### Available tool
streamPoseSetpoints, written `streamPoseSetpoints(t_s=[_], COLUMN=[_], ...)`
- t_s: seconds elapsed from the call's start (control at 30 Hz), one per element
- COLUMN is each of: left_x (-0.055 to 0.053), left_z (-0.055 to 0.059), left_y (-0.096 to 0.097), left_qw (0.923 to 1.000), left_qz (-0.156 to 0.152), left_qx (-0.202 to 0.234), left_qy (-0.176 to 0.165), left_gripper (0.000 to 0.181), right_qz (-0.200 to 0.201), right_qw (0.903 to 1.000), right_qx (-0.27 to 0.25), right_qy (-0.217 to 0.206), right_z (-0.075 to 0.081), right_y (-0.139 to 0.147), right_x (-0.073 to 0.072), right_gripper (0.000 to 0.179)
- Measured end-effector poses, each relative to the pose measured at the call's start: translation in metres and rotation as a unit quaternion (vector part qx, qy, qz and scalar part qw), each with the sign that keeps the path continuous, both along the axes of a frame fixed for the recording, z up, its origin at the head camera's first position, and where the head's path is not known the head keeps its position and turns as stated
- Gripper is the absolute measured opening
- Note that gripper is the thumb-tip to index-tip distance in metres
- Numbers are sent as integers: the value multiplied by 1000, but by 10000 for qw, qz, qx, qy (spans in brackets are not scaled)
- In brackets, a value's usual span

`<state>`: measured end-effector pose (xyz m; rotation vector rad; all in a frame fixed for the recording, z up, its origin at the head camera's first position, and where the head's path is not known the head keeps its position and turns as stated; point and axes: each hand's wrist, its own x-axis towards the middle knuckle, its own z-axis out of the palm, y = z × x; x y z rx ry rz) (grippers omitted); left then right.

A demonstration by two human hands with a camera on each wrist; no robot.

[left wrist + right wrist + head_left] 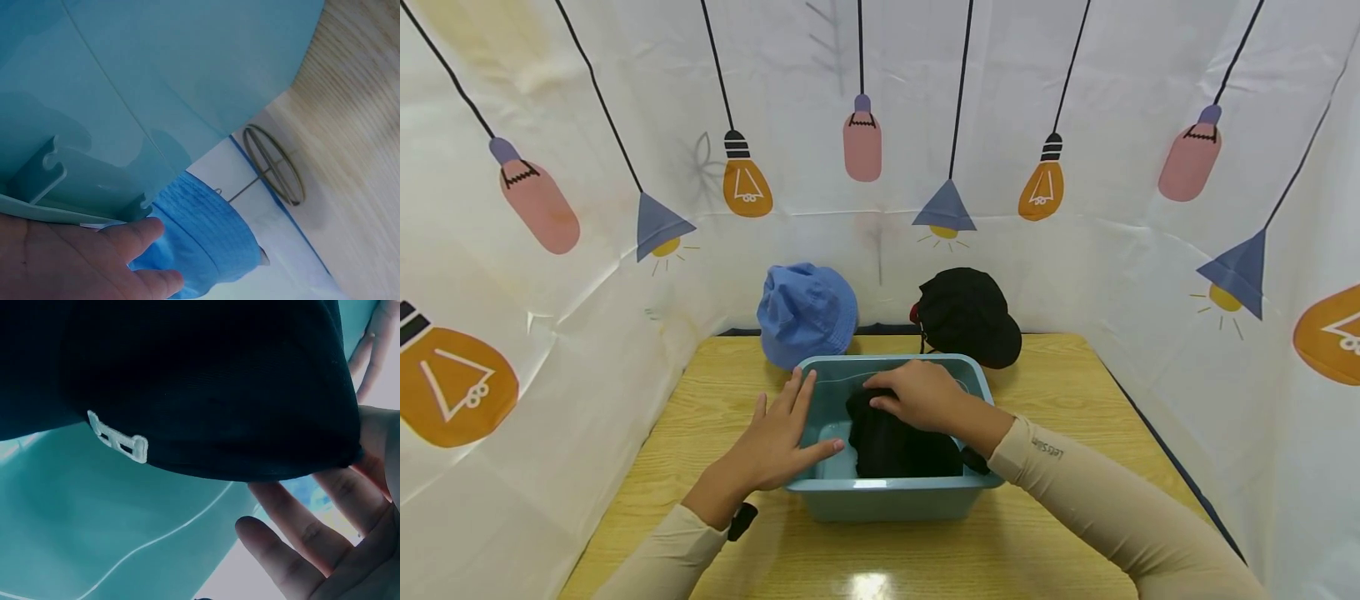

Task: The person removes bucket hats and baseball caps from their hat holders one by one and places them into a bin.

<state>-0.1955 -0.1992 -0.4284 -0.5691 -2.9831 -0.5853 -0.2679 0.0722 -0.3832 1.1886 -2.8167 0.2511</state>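
A black cap (898,442) is inside the blue-green plastic basin (887,504), and my right hand (925,396) grips it by the top of the crown. In the right wrist view the cap (212,394) shows a white embroidered mark, with my right fingers (300,537) at its crown end. At the basin's left rim is my left hand (778,446), fingers straight and spread, thumb reaching over the opening. From the left wrist, my left hand (81,262) lies along the rim, under the basin's outer wall (187,69).
Behind the basin sit a blue bucket hat (808,312) and another black cap (966,317). The bucket hat rests on a wire stand (274,164) with an oval base. The wooden table (1060,433) is bordered by white cloth (880,250) printed with lamps.
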Motion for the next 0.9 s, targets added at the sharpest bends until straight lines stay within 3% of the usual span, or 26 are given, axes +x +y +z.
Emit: streamPoseSetpoints(t_s=[0.9], left_x=[2], left_z=[1], left_y=[2], left_qw=[10000], left_qz=[4], left_qx=[52], left_qy=[44], left_gripper=[110], right_qz=[833], right_qw=[9925], right_qx=[46], right_qy=[-896], right_z=[-16], right_y=[-4], right_x=[-10], right_gripper=[46])
